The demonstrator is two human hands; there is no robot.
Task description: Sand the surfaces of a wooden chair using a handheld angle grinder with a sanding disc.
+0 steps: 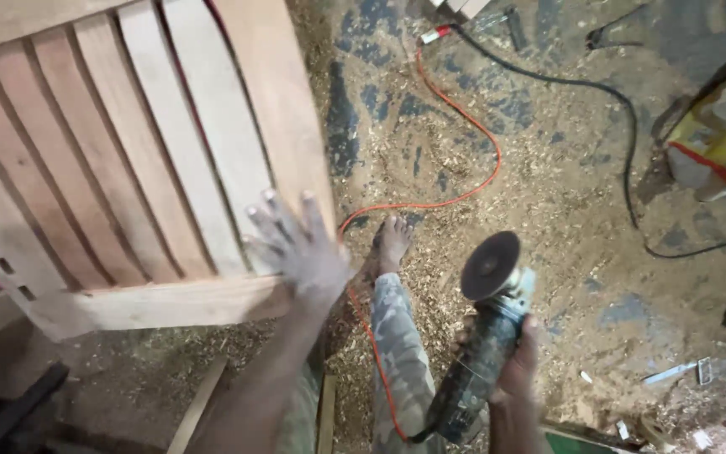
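A worker's left hand point(300, 244), fingers spread and dusty, presses flat on a slatted wooden panel point(140, 160) of pale and reddish boards, while the right hand point(514, 357) grips an angle grinder point(485, 328) above the sawdust-strewn floor point(548, 168).

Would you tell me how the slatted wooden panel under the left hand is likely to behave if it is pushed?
The slatted wooden panel looks stiff: thick slats sit in a solid frame. It is probably heavy, being large beside the left hand pressed flat on its corner. It seems to stand tilted, so a push may tip it, and the sawdust-covered floor might let it slide.
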